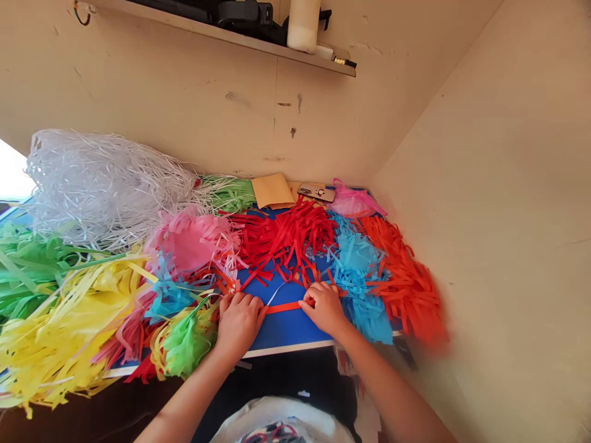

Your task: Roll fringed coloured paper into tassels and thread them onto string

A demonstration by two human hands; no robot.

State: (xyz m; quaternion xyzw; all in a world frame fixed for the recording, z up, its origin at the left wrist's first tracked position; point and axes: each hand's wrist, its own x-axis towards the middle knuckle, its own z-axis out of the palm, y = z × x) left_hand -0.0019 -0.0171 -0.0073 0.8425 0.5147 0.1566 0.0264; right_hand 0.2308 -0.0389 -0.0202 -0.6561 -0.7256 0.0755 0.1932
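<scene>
A narrow orange-red paper strip point(284, 307) runs between my two hands, just above the blue tabletop point(281, 333). My left hand point(241, 317) is closed on the strip's left part, its fingers curled. On the right part, my right hand point(322, 303) pinches the same strip between thumb and fingers. A thin white string point(277, 291) curves up from beside my left hand. Beyond both hands lies a heap of red paper fringe point(295, 237). Light blue fringe point(362, 264) is close to my right hand, and a green and yellow fringe bundle point(189, 341) sits by my left forearm.
Yellow fringe point(78, 320), pink fringe point(194, 240) and a large white shredded heap point(111, 191) cover the left side. Orange fringe point(406, 283) hangs at the right edge. A phone point(316, 192) and a brown envelope point(272, 191) lie near the wall, below a shelf point(221, 37).
</scene>
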